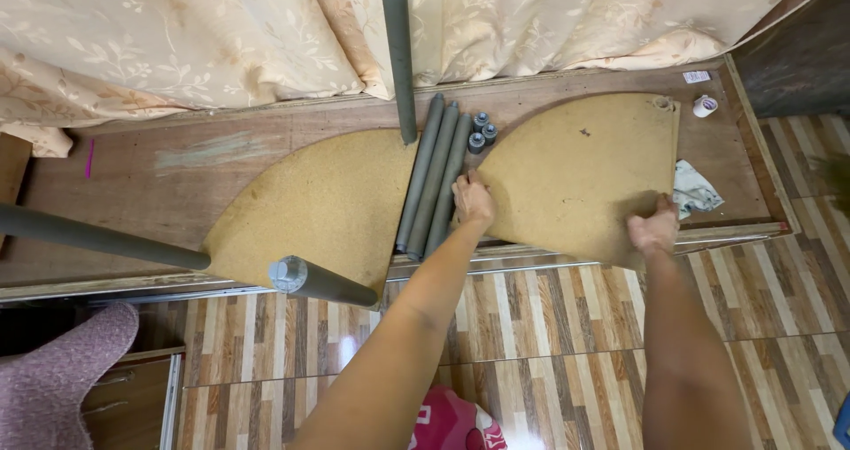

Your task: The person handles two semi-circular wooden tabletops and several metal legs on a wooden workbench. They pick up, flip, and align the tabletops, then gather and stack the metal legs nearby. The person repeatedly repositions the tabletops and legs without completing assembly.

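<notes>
Right of centre in the frame, the fan-shaped particleboard panel (580, 176) lies on a brown board (221, 162). The left hand (472, 202) presses its left corner with fingers together; the right hand (655, 229) curls over its lower right edge. Pushed left, the panel could knock the loose grey tubes (434, 176) rolling. A small white label (696, 76) and a white tape roll (705, 106) sit at upper right.

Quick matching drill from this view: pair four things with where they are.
Things:
1 left hand
2 right hand
3 loose grey tubes
4 white tape roll

Places:
A far right corner of the wooden panel
B lying between the two boards
C near edge of the right board
D left edge of the right board

Pairs: 1-D, 2-C, 3-B, 4-A
</notes>
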